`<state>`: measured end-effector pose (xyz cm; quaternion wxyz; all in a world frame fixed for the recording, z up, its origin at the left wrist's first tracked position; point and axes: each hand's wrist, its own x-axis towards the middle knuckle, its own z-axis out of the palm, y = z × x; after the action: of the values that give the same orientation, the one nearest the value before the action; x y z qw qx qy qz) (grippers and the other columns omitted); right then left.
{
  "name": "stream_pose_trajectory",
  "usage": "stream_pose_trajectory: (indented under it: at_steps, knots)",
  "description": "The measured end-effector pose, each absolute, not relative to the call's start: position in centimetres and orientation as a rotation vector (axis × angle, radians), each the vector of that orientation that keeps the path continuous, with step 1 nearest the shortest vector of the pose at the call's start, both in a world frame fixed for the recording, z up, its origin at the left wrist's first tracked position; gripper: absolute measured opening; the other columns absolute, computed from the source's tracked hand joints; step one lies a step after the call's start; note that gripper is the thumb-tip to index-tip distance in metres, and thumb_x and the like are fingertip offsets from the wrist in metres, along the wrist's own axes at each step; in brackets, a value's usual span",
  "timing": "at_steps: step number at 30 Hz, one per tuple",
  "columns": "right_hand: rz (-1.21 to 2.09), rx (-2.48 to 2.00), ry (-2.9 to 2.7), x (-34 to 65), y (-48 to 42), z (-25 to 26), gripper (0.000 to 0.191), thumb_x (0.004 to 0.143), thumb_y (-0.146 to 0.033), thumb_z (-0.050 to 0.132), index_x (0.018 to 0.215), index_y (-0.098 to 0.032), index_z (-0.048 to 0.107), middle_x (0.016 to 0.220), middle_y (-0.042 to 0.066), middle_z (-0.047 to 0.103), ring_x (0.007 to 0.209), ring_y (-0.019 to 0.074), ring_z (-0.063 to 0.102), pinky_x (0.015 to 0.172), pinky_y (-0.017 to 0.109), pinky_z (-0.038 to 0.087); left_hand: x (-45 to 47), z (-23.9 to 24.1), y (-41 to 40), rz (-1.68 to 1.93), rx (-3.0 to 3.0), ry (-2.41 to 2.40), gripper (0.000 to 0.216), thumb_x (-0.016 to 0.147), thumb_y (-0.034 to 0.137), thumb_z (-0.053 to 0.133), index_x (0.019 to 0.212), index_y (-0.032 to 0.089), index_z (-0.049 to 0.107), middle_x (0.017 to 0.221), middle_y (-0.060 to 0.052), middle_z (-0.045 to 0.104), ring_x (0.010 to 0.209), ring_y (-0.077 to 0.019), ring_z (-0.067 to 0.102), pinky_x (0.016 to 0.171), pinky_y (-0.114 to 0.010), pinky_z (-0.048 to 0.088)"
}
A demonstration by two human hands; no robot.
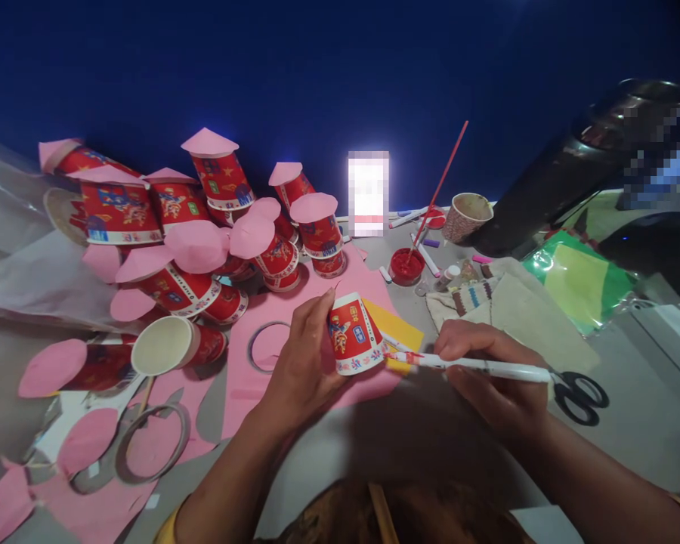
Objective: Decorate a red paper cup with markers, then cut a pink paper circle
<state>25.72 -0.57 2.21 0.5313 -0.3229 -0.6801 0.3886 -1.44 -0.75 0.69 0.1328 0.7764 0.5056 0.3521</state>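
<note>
A red paper cup [356, 332] with a white patterned band round its rim is tilted in my left hand [306, 351], whose fingers wrap its left side. Pink and blue marks dot the band. My right hand [487, 366] grips a white marker pen [476, 366], its tip at the right side of the cup's band; whether it touches I cannot tell. Beneath the cup lie pink paper [249, 400] and a yellow paper piece [400, 325]. Black-handled scissors [581, 397] rest to the right of my right hand.
Several red cups with pink paper cones [209, 177] crowd the left back. Tape rolls [153, 442] and pink scraps lie front left. Behind my hands stand a red paint pot [406, 266] with a thin stick, a patterned cup [469, 215], a cloth [504, 302] and a black flask [578, 159].
</note>
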Motion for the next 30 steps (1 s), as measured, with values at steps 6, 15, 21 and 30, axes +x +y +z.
stream_pose_trajectory:
  at_steps: [6, 15, 21, 30]
  knots:
    - [0.915, -0.693, -1.726, 25.24, -0.62, 2.62, 0.013, 0.094, -0.012, 0.067, 0.102, -0.022, 0.071, 0.08, 0.005, 0.072, 0.068, 0.0189, 0.065, 0.063, 0.033, 0.05, -1.66, 0.53, -0.82, 1.004, 2.285, 1.422, 0.102, 0.089, 0.05, 0.083, 0.168, 0.031, 0.023, 0.15, -0.016, 0.051, 0.141, -0.0337, 0.056, 0.115, -0.049, 0.056]
    - [0.845, -0.71, -1.763, 24.96, -0.56, 2.67, 0.013, 0.093, -0.013, 0.071, 0.1, -0.023, 0.072, 0.078, 0.005, 0.073, 0.068, 0.0194, 0.068, 0.063, 0.032, 0.053, -1.63, 0.75, -0.85, 0.969, 2.325, 1.403, 0.105, 0.089, 0.043, 0.084, 0.169, 0.032, 0.019, 0.153, -0.017, 0.049, 0.143, -0.0358, 0.054, 0.118, -0.053, 0.053]
    - [0.845, -0.713, -1.75, 25.17, -0.53, 2.96, 0.013, 0.092, -0.011, 0.068, 0.099, -0.022, 0.071, 0.077, 0.005, 0.072, 0.066, 0.0186, 0.066, 0.061, 0.032, 0.052, -1.71, 0.86, -0.83, 0.957, 2.328, 1.401, 0.104, 0.09, 0.041, 0.084, 0.169, 0.032, 0.018, 0.153, -0.018, 0.049, 0.143, -0.0351, 0.054, 0.117, -0.052, 0.054]
    - [0.841, -0.738, -1.807, 24.98, -0.37, 3.35, 0.011, 0.091, -0.012, 0.07, 0.096, -0.022, 0.072, 0.075, 0.005, 0.074, 0.063, 0.0197, 0.068, 0.058, 0.032, 0.052, -1.75, 0.91, -0.75, 0.919, 2.368, 1.416, 0.108, 0.088, 0.041, 0.085, 0.171, 0.032, 0.015, 0.154, -0.018, 0.051, 0.142, -0.0374, 0.056, 0.116, -0.055, 0.054]
